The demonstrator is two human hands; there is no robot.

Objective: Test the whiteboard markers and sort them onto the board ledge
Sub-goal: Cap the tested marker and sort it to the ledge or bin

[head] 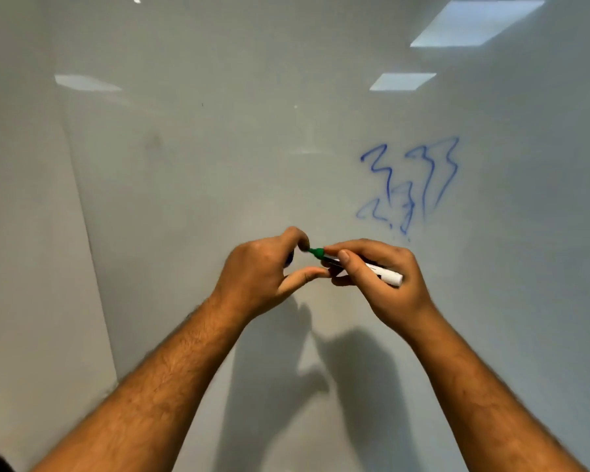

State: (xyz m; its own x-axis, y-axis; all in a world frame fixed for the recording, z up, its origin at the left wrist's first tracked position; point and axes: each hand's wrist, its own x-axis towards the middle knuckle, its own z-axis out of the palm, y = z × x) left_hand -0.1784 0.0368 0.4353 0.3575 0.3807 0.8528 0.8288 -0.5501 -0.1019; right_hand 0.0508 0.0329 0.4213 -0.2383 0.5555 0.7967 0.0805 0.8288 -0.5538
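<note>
The marker (365,267) sits in the right hand (385,284), in front of the whiteboard (218,148) and near the middle of the view. Its white barrel runs from lower right to upper left, the flat rear end poking out past the fingers on the right. The front end is green, with the green tip (315,252) bare and aimed left toward the other hand. The right hand's thumb and fingers are clamped around the barrel, the thumb lying across its top.

The left hand (263,270) is just beside the tip, curled, its forefinger bent over so that the fingertip comes close to the tip; whether they touch cannot be told. Its thumb reaches right, under the marker, to the right hand's fingers. A small dark blue thing (289,258) shows inside the left palm, mostly hidden, so what it is cannot be told, though the fingers look folded over it.

Both forearms are bare and rise from the bottom corners of the view, meeting at the hands. Their shadows (304,369) fall on the board below.

Up and to the right of the hands, blue scribbles (413,185) mark the board: several zigzag strokes, some strong, some faint. Bright ceiling lights reflect (474,23) in the upper part of the board. A seam (89,233) runs down the left side of the surface.
</note>
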